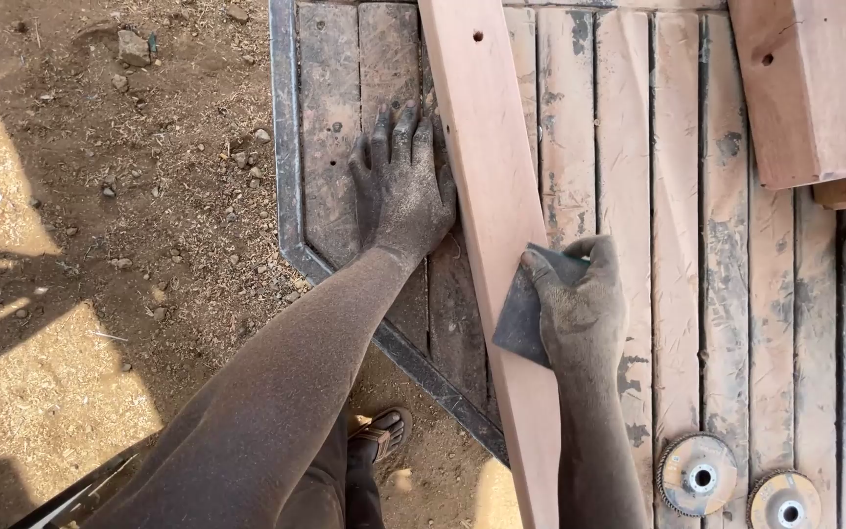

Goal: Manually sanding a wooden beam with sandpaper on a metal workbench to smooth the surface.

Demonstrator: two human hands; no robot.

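Here the right hand [580, 299] is closed on a dark sheet of sandpaper [524, 315] and presses it on the board [492, 196], while the left hand [401, 186] lies flat with the fingers spread, its edge against the left side of the board. To do this sanding well, I think the strokes should go along the length of the board, with the grain, and with even pressure from the whole palm, not only from the fingertips. The left hand should hold the board firmly against the bench [629, 147], so it does not slide or turn under the strokes. The sandpaper hangs a little over the left edge of the board, so care is needed not to round that edge too much.

The board is long, narrow and pale reddish, with a smooth face and small drilled holes near its far end. It lies at a slight angle across the slats of the bench and reaches past the near edge of it. Fine dust covers both hands and arms. Two round flap discs [699, 475] lie on the bench to the right, well apart from the board.
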